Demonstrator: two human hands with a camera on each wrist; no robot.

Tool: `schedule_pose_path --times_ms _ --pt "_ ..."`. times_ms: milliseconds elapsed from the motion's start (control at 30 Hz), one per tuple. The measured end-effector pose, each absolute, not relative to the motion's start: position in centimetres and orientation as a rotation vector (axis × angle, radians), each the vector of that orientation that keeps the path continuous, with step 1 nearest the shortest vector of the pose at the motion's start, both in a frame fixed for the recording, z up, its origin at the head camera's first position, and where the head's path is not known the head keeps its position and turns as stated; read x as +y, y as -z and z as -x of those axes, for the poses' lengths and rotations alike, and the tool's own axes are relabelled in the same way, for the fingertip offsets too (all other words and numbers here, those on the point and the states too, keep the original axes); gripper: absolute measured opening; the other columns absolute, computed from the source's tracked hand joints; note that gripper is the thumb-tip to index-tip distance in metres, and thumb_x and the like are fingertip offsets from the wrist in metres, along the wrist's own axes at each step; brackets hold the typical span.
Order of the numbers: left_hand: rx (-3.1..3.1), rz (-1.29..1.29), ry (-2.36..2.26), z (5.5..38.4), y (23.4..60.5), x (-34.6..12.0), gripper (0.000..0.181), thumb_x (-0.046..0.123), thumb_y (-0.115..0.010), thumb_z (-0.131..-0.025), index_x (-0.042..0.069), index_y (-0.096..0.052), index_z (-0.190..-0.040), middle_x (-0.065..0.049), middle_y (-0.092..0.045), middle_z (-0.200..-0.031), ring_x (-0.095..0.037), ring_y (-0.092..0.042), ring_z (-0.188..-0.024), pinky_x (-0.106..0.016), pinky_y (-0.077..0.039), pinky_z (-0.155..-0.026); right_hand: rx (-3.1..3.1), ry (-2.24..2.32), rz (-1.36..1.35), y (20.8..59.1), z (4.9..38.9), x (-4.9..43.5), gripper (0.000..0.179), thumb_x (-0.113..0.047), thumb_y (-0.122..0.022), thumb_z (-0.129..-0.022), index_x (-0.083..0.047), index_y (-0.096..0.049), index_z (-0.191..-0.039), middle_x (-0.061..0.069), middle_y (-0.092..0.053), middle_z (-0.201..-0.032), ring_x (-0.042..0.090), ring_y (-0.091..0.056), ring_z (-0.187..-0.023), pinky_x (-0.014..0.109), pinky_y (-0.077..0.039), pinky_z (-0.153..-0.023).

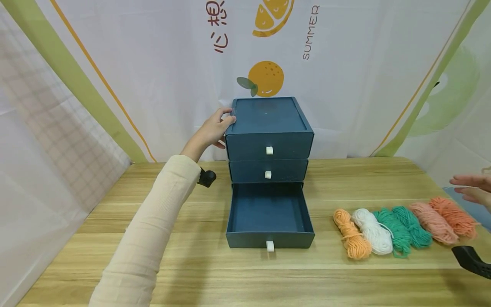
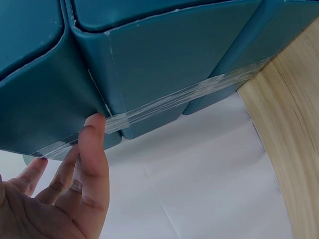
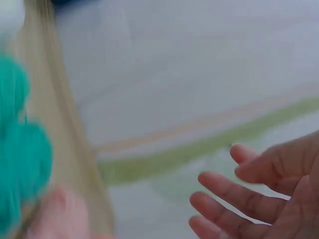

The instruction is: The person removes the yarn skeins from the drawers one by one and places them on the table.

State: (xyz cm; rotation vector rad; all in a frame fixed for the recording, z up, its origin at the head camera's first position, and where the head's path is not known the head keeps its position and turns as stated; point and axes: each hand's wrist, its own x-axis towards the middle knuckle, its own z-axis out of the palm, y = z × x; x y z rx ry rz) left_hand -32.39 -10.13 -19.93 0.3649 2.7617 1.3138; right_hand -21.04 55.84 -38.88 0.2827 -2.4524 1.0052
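Observation:
A dark blue cabinet with three stacked drawers (image 1: 268, 146) stands at the back middle of the table. Its bottom drawer (image 1: 270, 240) is pulled out, with nothing inside; the upper two are closed. My left hand (image 1: 215, 128) rests against the cabinet's upper left side, fingertips at the top edge. In the left wrist view its fingers touch the blue side wall (image 2: 164, 59) near a strip of clear tape (image 2: 189, 94). At the far right my right hand (image 1: 473, 187) hovers beyond the yarn, fingers spread and holding nothing.
On the table's right lies a row of yarn skeins: orange (image 1: 352, 234), white (image 1: 374, 232), green (image 1: 400, 230), pink (image 1: 433, 222) and coral (image 1: 454, 216). Printed cloth (image 1: 172, 76) hangs close behind the cabinet. Black camera mounts (image 1: 207, 178) sit at both wrists.

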Motion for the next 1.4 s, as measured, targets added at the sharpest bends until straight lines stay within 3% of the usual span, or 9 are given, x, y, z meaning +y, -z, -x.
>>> schedule_pose_path --times_ms 67,167,333,467,733,1100,1200,1400 --pt "2.761 -0.360 -1.313 32.4 19.9 -10.1 0.055 0.040 -0.034 -0.099 0.023 -0.019 -0.149 -0.016 -0.046 -0.136 -0.033 -0.064 -0.089 -0.038 -0.056 -0.068 -2.395 -1.061 -0.305 35.1 19.3 48.7 0.039 0.005 -0.044 -0.095 -0.013 -0.054 -0.128 -0.034 -0.053 -0.110 -0.021 -0.051 -0.091 -0.002 -0.040 -0.069" --pt "2.757 -0.354 -1.318 32.5 20.0 -10.1 0.054 0.040 -0.034 -0.099 0.024 -0.019 -0.149 -0.015 -0.046 -0.135 -0.033 -0.064 -0.089 -0.037 -0.056 -0.067 -2.466 -1.175 -0.315 30.6 17.1 41.2 0.035 0.002 -0.045 -0.095 -0.021 -0.056 -0.119 -0.033 -0.056 -0.105 -0.018 -0.053 -0.088 0.002 -0.041 -0.067" --pt "2.751 -0.354 -1.332 32.6 20.1 -10.1 0.054 0.040 -0.034 -0.099 0.024 -0.020 -0.149 -0.015 -0.047 -0.134 -0.034 -0.064 -0.090 -0.036 -0.056 -0.066 -2.608 -1.246 -0.425 27.5 15.5 34.0 0.026 -0.002 -0.050 -0.094 -0.009 -0.055 -0.120 -0.022 -0.060 -0.109 -0.009 -0.058 -0.093 0.007 -0.046 -0.071" --pt "2.750 -0.357 -1.339 32.6 20.1 -10.1 0.054 0.040 -0.034 -0.099 0.024 -0.020 -0.148 -0.015 -0.047 -0.134 -0.034 -0.064 -0.090 -0.036 -0.056 -0.065 -2.681 -1.351 -0.562 27.4 15.7 31.1 0.027 -0.006 -0.050 -0.095 -0.004 -0.052 -0.122 -0.012 -0.062 -0.113 -0.001 -0.062 -0.097 0.013 -0.050 -0.077" --pt "2.762 -0.364 -1.337 32.3 20.0 -10.1 0.054 0.039 -0.035 -0.099 0.023 -0.021 -0.148 -0.016 -0.049 -0.133 -0.030 -0.064 -0.083 -0.036 -0.056 -0.064 -2.724 -1.549 -0.739 27.7 14.9 25.3 0.025 -0.011 -0.050 -0.096 -0.005 -0.052 -0.120 -0.006 -0.063 -0.111 0.006 -0.063 -0.099 0.023 -0.053 -0.079" --pt "2.760 -0.369 -1.343 32.4 20.1 -10.2 0.054 0.040 -0.034 -0.099 0.024 -0.021 -0.148 -0.015 -0.049 -0.132 -0.030 -0.064 -0.084 -0.035 -0.056 -0.064 -2.607 -1.944 -1.092 30.0 13.8 19.1 0.030 -0.009 -0.053 -0.094 0.010 -0.050 -0.117 0.030 -0.059 -0.106 0.021 -0.066 -0.093 0.035 -0.055 -0.079" --pt "2.763 -0.377 -1.340 32.4 20.1 -10.2 0.054 0.040 -0.034 -0.099 0.024 -0.020 -0.149 -0.016 -0.049 -0.131 -0.030 -0.064 -0.084 -0.035 -0.056 -0.064 -2.625 -2.007 -1.131 31.0 13.6 17.8 0.031 -0.011 -0.054 -0.094 0.008 -0.051 -0.118 0.030 -0.060 -0.106 0.021 -0.066 -0.092 0.035 -0.055 -0.077" --pt "2.767 -0.382 -1.335 32.4 20.1 -10.2 0.054 0.040 -0.034 -0.099 0.023 -0.020 -0.149 -0.017 -0.049 -0.132 -0.030 -0.065 -0.083 -0.036 -0.056 -0.064 -2.786 -1.923 -1.050 32.9 13.1 15.8 0.031 -0.022 -0.058 -0.093 -0.005 -0.057 -0.119 0.016 -0.065 -0.106 0.017 -0.065 -0.094 0.022 -0.053 -0.079"
